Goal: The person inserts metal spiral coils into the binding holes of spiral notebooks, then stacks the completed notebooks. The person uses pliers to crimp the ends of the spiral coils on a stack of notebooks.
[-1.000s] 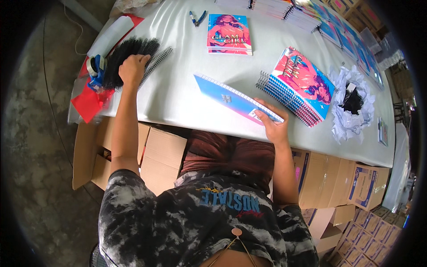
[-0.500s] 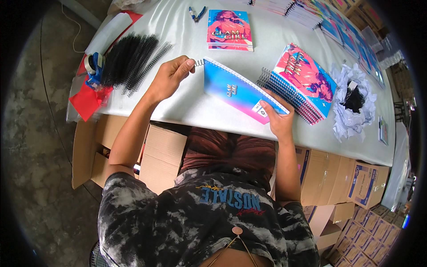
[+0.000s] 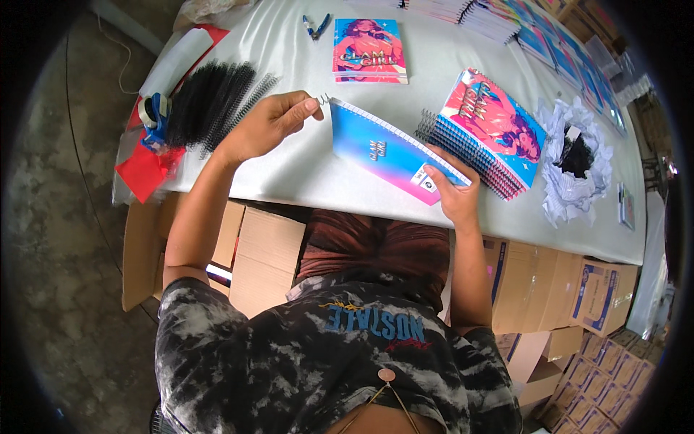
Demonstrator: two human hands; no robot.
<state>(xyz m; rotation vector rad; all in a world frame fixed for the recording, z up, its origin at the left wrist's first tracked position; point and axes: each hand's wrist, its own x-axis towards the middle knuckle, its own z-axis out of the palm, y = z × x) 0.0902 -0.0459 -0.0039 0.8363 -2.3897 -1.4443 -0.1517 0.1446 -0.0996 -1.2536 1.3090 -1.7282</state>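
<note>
A notebook (image 3: 383, 155) with a blue and pink cover hangs tilted over the table's near side, its row of punched holes along the upper edge. My right hand (image 3: 455, 186) grips its right end, thumb on the cover over a white label. At the other end a dark wire spiral coil (image 3: 324, 99) sticks out of the holes. My left hand (image 3: 278, 124) pinches the coil's end between thumb and fingers. Just beyond my right hand stands a stack of coil-bound notebooks (image 3: 491, 126) with pink and blue covers.
Loose black spiral coils (image 3: 210, 105) lie in a heap on the left, beside a blue tape dispenser (image 3: 153, 119). Blue-handled pliers (image 3: 316, 27) and a small notebook stack (image 3: 369, 50) lie farther back. Crumpled paper (image 3: 571, 192) holds dark bits at right. Cardboard boxes (image 3: 267, 253) stand below the table.
My left hand has turned slightly and its wrist has dropped, with the fingers still at the coil's end. The notebook and my right hand stay nearly in place.
</note>
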